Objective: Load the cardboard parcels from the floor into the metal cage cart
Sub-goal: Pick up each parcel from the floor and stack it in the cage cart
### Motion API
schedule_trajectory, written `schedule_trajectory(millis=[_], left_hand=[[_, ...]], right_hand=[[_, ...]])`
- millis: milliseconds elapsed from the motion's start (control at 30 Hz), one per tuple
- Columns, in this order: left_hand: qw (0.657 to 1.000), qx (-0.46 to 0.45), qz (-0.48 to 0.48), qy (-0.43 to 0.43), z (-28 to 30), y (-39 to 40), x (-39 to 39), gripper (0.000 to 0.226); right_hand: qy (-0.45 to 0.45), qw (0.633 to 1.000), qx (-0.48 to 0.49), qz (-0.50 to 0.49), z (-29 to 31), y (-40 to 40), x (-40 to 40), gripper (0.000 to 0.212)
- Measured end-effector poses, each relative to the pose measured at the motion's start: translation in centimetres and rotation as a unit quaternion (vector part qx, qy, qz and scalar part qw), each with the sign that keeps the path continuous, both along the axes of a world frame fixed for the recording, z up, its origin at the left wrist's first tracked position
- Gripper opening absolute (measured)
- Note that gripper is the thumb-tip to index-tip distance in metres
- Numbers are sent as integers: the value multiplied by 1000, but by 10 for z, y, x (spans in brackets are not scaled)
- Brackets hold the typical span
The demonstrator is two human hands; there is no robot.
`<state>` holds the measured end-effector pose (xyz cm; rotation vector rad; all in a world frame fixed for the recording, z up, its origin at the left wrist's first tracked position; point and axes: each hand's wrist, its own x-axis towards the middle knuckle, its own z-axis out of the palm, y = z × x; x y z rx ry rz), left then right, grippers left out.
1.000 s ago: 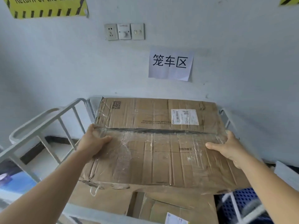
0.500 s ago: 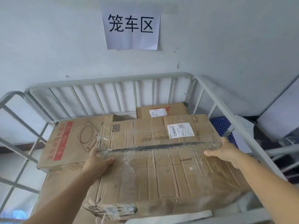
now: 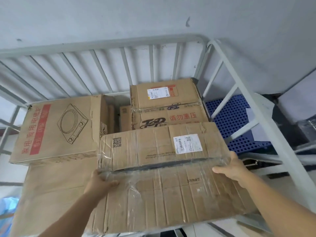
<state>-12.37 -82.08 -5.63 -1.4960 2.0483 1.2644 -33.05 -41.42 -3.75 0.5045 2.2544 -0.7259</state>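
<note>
A wide, creased cardboard parcel [image 3: 164,178] with clear tape and a white label hangs tilted over the front right of the white metal cage cart [image 3: 106,43]. My left hand [image 3: 100,183] grips its left side and my right hand [image 3: 234,168] grips its right side, thumbs on top. Inside the cart lie a parcel printed with a cooker drawing and red text [image 3: 58,129] at the left, a parcel with red characters [image 3: 167,106] at the back right, and a large flat parcel [image 3: 56,190] underneath.
The cart's barred back panel stands against a pale wall [image 3: 153,14]. Its right side rail [image 3: 246,93] slopes down beside my right hand. A blue perforated pallet [image 3: 232,120] lies outside the cart at the right. Something blue [image 3: 6,209] sits at the lower left.
The parcel has moved forward and down into the cart, with both hands keeping their grip. My view has dropped, so the wall sign is out of sight and more of the loaded parcels show.
</note>
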Motion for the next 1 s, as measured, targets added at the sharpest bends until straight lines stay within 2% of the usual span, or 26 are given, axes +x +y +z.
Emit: schedule_trajectory(millis=[133, 267, 500, 600, 767, 900, 1000], left_hand=[[999, -12, 13, -29, -26, 19, 8, 79], [998, -56, 13, -32, -26, 32, 3, 75], [999, -29, -2, -30, -42, 41, 9, 83], [999, -35, -13, -30, -41, 51, 4, 87], [993, -90, -41, -71, -33, 65, -5, 94], [988, -102, -68, -94, -28, 68, -7, 102], [982, -128, -108, -90, -23, 69, -5, 108]], right_hand=[[-5, 1000, 10, -10, -30, 8, 0, 110], [-6, 1000, 29, 9, -47, 12, -3, 118], [10, 998, 58, 20, -43, 30, -12, 109], [-1, 996, 80, 25, -42, 31, -10, 117], [-6, 994, 103, 42, -43, 29, -7, 124], [-9, 985, 149, 88, -34, 25, -6, 119], [28, 976, 169, 137, -24, 15, 1, 112]])
